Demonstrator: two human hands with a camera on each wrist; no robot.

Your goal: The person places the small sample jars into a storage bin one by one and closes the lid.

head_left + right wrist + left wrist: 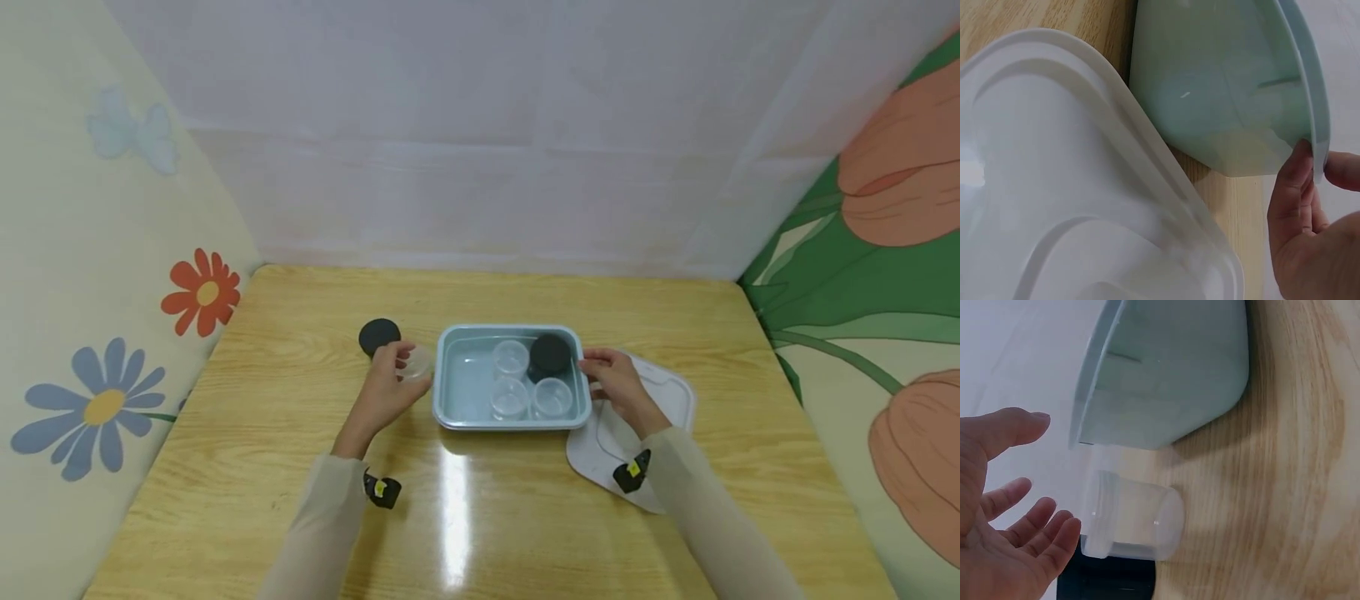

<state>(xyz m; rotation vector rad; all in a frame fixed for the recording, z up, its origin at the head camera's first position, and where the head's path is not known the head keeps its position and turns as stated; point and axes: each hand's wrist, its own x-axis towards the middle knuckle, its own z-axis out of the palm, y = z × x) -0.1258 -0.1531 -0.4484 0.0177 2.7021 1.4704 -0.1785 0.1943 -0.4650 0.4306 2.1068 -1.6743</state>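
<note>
My left hand (pixel 381 398) reaches over a clear lidded plastic jar (pixel 1138 519) on the table, left of a pale blue-green tub (pixel 463 392). In the left wrist view the thumb and fingers are spread apart, fingertips close to the jar's lid. A black round jar (pixel 378 336) stands just behind the clear one. My right hand (pixel 615 382) pinches the tub's right rim (pixel 1317 119) between thumb and fingers. Inside the tub's right half sit three clear jars, one at the front (pixel 509 398), and a black jar (pixel 550 355) in the back corner.
A white lid (pixel 1079 162) lies on the table to the right of the tub, partly beneath my right forearm. The wooden table (pixel 300 492) ends at a white cloth (pixel 495 200) behind, with flowered panels at both sides.
</note>
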